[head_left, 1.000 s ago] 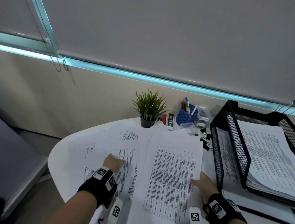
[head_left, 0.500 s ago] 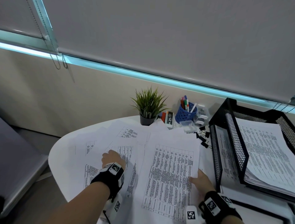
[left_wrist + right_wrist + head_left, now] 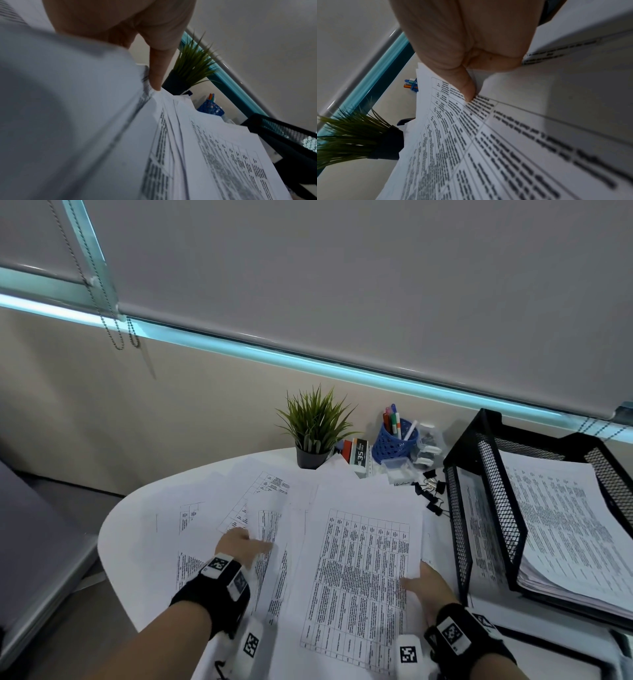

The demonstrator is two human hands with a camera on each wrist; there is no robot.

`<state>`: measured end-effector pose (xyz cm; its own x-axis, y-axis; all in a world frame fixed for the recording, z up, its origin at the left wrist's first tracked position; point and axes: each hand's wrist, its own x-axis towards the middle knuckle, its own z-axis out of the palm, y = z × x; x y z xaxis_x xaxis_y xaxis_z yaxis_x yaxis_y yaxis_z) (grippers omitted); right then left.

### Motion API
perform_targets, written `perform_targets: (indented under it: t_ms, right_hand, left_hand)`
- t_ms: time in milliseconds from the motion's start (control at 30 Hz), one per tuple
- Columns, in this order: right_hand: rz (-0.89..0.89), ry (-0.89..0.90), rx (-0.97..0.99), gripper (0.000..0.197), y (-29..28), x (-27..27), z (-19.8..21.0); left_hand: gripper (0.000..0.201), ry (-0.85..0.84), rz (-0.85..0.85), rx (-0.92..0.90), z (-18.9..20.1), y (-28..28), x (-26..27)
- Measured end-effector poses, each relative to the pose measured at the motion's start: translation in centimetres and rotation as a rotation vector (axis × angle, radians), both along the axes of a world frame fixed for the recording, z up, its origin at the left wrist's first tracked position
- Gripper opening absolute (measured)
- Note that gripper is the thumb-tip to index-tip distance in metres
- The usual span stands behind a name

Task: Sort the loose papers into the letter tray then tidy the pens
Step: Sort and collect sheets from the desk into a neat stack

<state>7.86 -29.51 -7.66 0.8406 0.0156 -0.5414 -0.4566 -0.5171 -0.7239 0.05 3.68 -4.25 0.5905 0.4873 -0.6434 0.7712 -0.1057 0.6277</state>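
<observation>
Loose printed papers (image 3: pixel 359 570) lie fanned and overlapping across the white table (image 3: pixel 137 542). My left hand (image 3: pixel 239 546) is on the left sheets. Its thumb (image 3: pixel 156 73) presses onto a sheet's edge, and the fingers are hidden under the paper (image 3: pixel 214 162). My right hand (image 3: pixel 424 580) pinches the right edge of the big table sheet (image 3: pixel 488 148), thumb (image 3: pixel 465 86) on top and fingers curled beneath. The black mesh letter tray (image 3: pixel 459 446) stands at the right and holds a paper stack (image 3: pixel 565 525). Pens (image 3: pixel 394 419) stand in a blue cup (image 3: pixel 395 440) at the back.
A small potted plant (image 3: pixel 315 422) stands at the table's back edge. Beside it are a boxed eraser (image 3: pixel 359 455) and small clear boxes. Black binder clips (image 3: pixel 431 491) lie between the papers and the tray. The table's rounded edge drops off to the left.
My left hand has shifted slightly on the left sheets, and its thumb now stretches out to the right. The right hand stays at the big sheet's right edge.
</observation>
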Motion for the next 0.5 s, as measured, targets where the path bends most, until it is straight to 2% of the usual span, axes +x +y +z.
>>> perform_targets:
  t_ms: [100, 133, 200, 233, 333, 400, 500]
  right_hand:
    - [0.004, 0.057, 0.008, 0.035, 0.5, 0.2, 1.0]
    - [0.007, 0.08, 0.028, 0.034, 0.8, 0.1, 1.3]
    - [0.062, 0.09, 0.044, 0.034, 1.6, -0.2, 2.0]
    - [0.085, 0.092, 0.045, 0.036, 2.2, -0.4, 2.3]
    - [0.07, 0.115, 0.149, 0.04, 4.0, -1.3, 2.4]
    - [0.048, 0.131, 0.221, 0.044, 5.5, -2.1, 2.7]
    - [0.134, 0.098, 0.214, 0.053, 7.0, -3.4, 2.9]
  left_hand:
    - [0.066, -0.054, 0.134, -0.111, -0.9, 0.9, -1.0]
    - [0.058, -0.075, 0.162, -0.143, -0.7, 1.0, -1.3]
    - [0.03, -0.079, 0.148, -0.191, -0.4, 1.2, -1.8]
    - [0.029, -0.081, 0.126, -0.222, 0.0, 1.0, -2.0]
    - [0.052, -0.047, 0.014, -0.316, 0.6, 0.6, -2.0]
    - [0.069, 0.004, -0.04, -0.306, 0.3, 0.2, -2.2]
    - [0.062, 0.046, -0.058, -0.248, -0.4, -0.2, -2.5]
